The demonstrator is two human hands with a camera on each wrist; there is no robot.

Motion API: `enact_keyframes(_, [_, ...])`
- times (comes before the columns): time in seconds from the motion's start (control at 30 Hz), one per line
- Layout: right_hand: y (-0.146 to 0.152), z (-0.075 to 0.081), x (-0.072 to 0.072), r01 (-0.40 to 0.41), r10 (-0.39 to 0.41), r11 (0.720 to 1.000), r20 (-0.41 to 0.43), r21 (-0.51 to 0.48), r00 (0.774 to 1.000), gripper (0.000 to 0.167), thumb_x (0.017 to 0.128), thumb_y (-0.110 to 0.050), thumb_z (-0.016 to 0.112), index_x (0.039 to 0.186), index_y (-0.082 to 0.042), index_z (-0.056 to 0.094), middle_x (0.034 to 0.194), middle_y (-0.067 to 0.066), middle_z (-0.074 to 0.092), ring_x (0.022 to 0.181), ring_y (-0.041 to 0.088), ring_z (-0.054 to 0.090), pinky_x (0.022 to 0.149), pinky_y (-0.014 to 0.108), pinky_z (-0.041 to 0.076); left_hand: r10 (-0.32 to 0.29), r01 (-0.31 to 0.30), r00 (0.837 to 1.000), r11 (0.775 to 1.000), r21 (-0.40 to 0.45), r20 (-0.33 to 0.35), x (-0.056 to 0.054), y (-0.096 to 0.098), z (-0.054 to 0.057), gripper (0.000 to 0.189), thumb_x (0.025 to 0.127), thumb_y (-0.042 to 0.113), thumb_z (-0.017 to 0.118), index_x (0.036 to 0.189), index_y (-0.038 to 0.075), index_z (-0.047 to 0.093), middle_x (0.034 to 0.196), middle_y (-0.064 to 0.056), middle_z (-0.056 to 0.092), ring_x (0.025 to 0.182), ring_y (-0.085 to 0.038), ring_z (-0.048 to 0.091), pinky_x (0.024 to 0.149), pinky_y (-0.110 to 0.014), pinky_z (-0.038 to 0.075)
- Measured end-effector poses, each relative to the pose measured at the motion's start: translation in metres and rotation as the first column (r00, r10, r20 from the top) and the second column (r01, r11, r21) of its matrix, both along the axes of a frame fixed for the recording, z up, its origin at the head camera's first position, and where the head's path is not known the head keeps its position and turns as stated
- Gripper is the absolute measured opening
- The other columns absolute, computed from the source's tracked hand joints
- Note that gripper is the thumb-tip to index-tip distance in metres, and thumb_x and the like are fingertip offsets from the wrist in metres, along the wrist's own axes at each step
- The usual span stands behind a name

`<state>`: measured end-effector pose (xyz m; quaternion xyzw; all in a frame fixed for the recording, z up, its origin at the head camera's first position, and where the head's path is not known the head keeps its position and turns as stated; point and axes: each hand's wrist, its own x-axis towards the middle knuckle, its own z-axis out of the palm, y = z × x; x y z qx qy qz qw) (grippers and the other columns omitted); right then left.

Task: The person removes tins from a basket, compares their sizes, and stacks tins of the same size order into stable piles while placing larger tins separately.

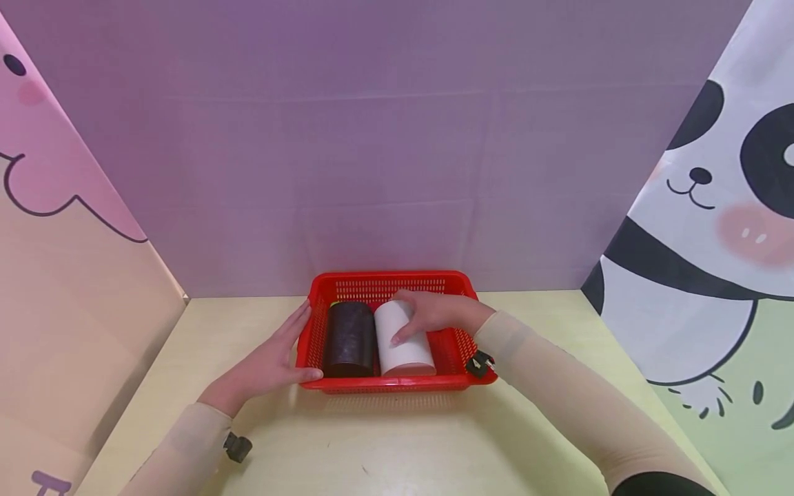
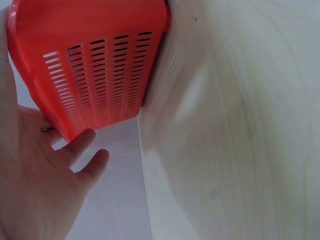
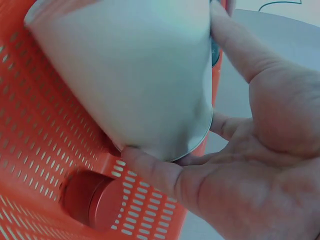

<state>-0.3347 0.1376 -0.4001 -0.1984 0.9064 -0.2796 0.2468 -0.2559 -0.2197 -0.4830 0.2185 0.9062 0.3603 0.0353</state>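
A red plastic basket (image 1: 397, 384) with slotted walls stands against the back of the table. Inside lie a dark brown cylinder (image 1: 350, 339) on the left and, beside it, a white canister (image 1: 397, 337) with a pinkish end. My right hand (image 1: 431, 311) grips the canister near its far end, with the thumb on one side and fingers round the other, as the right wrist view shows. At the basket's left side, my left hand (image 1: 273, 362) rests with fingers extended along the wall and thumb at the front corner. Two of its fingers (image 2: 95, 167) spread loosely in the left wrist view.
A small red round object (image 3: 107, 202) lies in the basket near the canister. Something yellow-green (image 1: 336, 302) peeks out behind the dark cylinder. The pale wooden table (image 1: 397, 448) extends in front. A purple backdrop (image 1: 384, 151) and printed side panels (image 1: 701, 275) enclose the space.
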Motion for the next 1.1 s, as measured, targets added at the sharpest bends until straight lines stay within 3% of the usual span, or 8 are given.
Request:
enact_keyframes(0.17, [-0.002,0.004,0.004,0.02,-0.02,1.0,0.007,-0.009,1.0,0.107,0.076,-0.038,0.103,0.166,-0.027,0.046,0.145,0.003,0.058,0.133,0.029,0.055,0.093,0.046,0.067,0.009,-0.009,1.0,1.0,-0.006,-0.002,-0.001,-0.001,0.0,0.13,0.084,0.054,0.092,0.18,0.016,0.011,0.186,-0.005,0.008,0.168,-0.039,0.016,0.117,-0.067,0.048])
enact_keyframes(0.4, [-0.005,0.006,0.009,0.066,-0.06,0.995,0.086,-0.071,0.994,0.105,0.078,-0.032,0.102,0.166,-0.022,0.045,0.143,0.009,0.058,0.128,0.031,0.059,0.088,0.043,0.068,0.013,-0.013,1.0,1.0,0.007,0.004,-0.001,-0.002,-0.002,0.131,0.084,0.054,0.092,0.18,0.019,0.011,0.186,-0.004,0.008,0.168,-0.038,0.016,0.116,-0.067,0.049])
enact_keyframes(0.73, [-0.01,-0.005,0.018,0.01,-0.016,0.996,-0.066,-0.09,0.998,0.095,0.077,-0.039,0.101,0.154,-0.019,0.051,0.135,0.005,0.062,0.122,0.027,0.061,0.081,0.04,0.068,0.008,-0.008,1.0,1.0,0.003,-0.003,0.001,-0.003,-0.004,0.129,0.085,0.055,0.091,0.179,0.016,0.012,0.186,-0.004,0.007,0.169,-0.039,0.015,0.118,-0.067,0.046])
enact_keyframes(1.1, [-0.014,-0.005,0.028,0.036,-0.051,0.991,-0.118,-0.125,0.992,0.084,0.078,-0.035,0.101,0.141,-0.01,0.052,0.124,0.007,0.062,0.113,0.026,0.063,0.08,0.037,0.067,0.02,-0.02,1.0,1.0,-0.005,0.006,0.002,-0.006,-0.003,0.13,0.085,0.058,0.09,0.18,0.017,0.012,0.187,-0.004,0.006,0.169,-0.039,0.013,0.117,-0.068,0.047])
